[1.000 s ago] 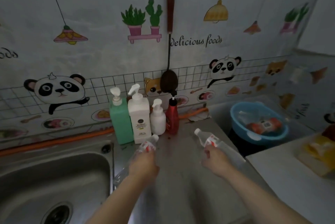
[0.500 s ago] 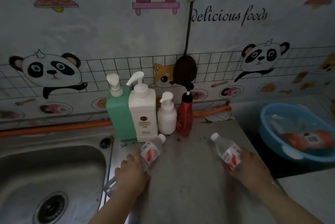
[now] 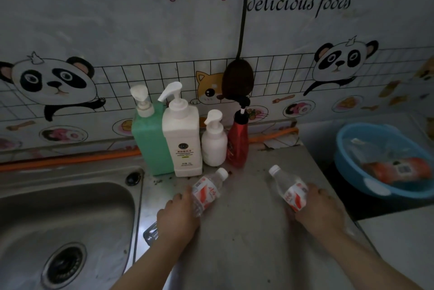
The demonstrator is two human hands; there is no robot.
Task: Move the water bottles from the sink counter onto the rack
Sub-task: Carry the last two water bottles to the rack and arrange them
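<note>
Each hand wraps fingers around a lying bottle, left hand (image 3: 177,217) on the left bottle (image 3: 206,192) by the table's sink edge, right hand (image 3: 317,210) on the right bottle (image 3: 291,190) near its right edge, likely to carry both together.

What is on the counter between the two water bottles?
Nothing: in the head view, bare steel counter separates the left bottle from the right bottle.

Your view drops closer to the counter while both hands settle on the bottles.

Your left hand (image 3: 177,217) now lies further down the left water bottle (image 3: 206,192), showing more of its red label than a second ago. Your right hand (image 3: 315,210) sits lower along the right water bottle (image 3: 290,190), whose cap tips more upright. The wall's upper decorations slip out of view, and the blue basin (image 3: 375,186) slides toward your right edge.
</note>
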